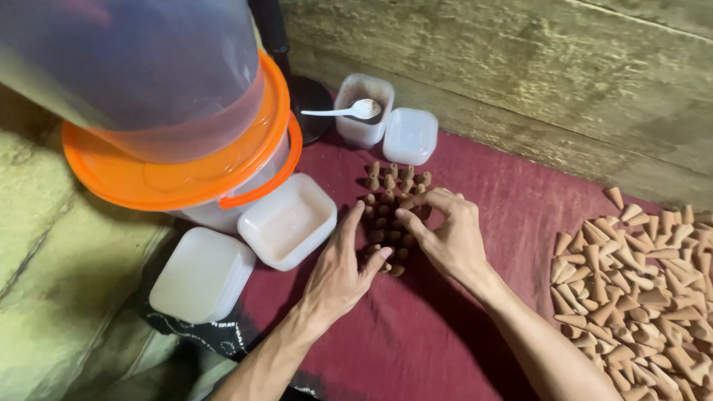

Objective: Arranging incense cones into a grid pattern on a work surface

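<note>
A cluster of small dark brown cones (391, 184) stands upright on a maroon cloth (445, 327). My left hand (343, 269) rests at the cluster's near left edge, fingers stretched out and touching the cones. My right hand (445, 234) curls over the cluster's right side, thumb and fingertips pinching among the cones. Whether a cone sits between those fingers is hidden.
A heap of lighter tan cones (639, 289) lies at right. An open white square tub (288, 220), a lid (202, 275), an orange-rimmed bucket (178, 160), a small container with a white spoon (362, 110) and another lid (409, 135) stand at left and back. A wooden wall (520, 67) runs behind.
</note>
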